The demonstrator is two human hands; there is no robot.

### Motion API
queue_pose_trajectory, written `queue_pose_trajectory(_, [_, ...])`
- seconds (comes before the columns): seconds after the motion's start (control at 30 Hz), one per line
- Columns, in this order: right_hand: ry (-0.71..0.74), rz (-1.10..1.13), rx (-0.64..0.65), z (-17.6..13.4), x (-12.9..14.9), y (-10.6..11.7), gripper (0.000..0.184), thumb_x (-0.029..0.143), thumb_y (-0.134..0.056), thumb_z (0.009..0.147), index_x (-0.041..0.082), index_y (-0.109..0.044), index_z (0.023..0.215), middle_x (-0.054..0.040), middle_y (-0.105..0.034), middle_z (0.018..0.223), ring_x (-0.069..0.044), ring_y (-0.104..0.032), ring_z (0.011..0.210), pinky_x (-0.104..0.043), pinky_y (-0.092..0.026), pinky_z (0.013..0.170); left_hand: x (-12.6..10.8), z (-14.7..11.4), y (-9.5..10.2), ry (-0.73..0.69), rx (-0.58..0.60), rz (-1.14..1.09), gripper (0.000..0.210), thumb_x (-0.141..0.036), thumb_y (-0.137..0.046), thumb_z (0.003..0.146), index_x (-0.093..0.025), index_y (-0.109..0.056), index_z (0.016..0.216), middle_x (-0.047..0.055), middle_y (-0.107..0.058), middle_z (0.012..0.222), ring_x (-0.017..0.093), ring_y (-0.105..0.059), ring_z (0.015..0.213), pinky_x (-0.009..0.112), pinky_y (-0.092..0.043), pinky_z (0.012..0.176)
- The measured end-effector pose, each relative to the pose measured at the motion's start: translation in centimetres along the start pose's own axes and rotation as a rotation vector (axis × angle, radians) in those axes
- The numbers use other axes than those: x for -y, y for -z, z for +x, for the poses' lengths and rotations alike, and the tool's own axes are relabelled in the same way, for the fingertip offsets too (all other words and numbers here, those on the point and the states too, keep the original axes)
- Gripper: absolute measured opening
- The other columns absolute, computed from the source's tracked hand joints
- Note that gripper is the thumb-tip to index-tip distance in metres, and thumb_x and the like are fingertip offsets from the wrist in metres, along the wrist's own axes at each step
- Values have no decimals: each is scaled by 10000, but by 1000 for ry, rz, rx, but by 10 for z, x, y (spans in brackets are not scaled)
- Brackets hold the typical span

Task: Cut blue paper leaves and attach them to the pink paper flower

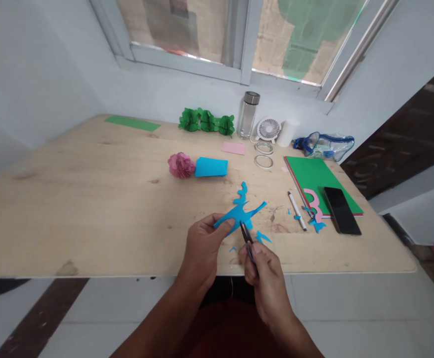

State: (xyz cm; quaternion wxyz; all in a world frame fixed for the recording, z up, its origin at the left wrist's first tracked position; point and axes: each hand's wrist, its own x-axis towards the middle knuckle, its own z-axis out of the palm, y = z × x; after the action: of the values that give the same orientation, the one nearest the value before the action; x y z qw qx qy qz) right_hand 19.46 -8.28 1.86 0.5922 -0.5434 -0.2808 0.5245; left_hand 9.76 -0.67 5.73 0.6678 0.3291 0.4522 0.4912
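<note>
- Pale wooden bench [90, 209] against white wall [142, 89], below pale-framed glass window [190, 68]
- Straight near edge [127, 276] beneath the wrists [192, 281]; broad wood surface leftward
- Left hand [204, 241] pinching cut blue paper [238, 215] above bench; right hand [263, 263] clamped on dark scissors [247, 236], blades at the paper

The cut paper [241, 214] is bright blue; the scissors [247, 236] dark; paper flower [181, 165] dusky pink; desk [90, 209] pale, wood-grained.
</note>
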Motion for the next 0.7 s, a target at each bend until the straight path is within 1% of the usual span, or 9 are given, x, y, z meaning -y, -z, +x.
queue_pose_trajectory(0.13, [1, 8, -7, 1, 2, 0, 405, 554, -536, 837, 163, -604, 755, 82, -320, 481, -70, -238, 440, -225, -162, 428, -3, -1, 0, 34, 31, -60, 112, -224, -734, 613, -162, -651, 656, -34, -650, 603, 126, -573, 650, 256, -445, 687])
queue_pose_trajectory(0.3, [-3, -15, 17, 1, 4, -1, 416, 552, -530, 843, 157, -602, 737, 81, -321, 475, -68, -234, 436, -224, -162, 423, -5, -3, -1, 88, 32, -141, 120, -207, -752, 591, -161, -652, 637, -30, -673, 614, 104, -545, 578, 237, -435, 605])
queue_pose_trajectory(0.4, [-4, -8, 22, 0, 5, -3, 422, 553, -537, 839, 155, -597, 712, 83, -308, 473, -63, -222, 433, -219, -155, 415, -5, -2, -2, 77, 8, -153, 138, -201, -769, 560, -157, -658, 629, -27, -665, 589, 109, -543, 567, 242, -437, 589])
queue_pose_trajectory(0.57, [-25, 26, 18, 0, 5, -4, 423, 558, -558, 824, 154, -606, 710, 84, -303, 478, -55, -214, 436, -208, -138, 405, -4, -1, -2, 63, 14, -157, 130, -197, -777, 560, -146, -677, 627, -10, -671, 634, 110, -543, 637, 237, -435, 660])
queue_pose_trajectory(0.7, [-32, 20, 9, 2, 2, -3, 424, 556, -552, 829, 149, -632, 745, 86, -301, 476, -53, -204, 436, -205, -128, 402, -6, -1, 1, 143, 61, -199, 119, -211, -778, 586, -157, -683, 634, 4, -674, 708, 131, -550, 731, 255, -437, 724])
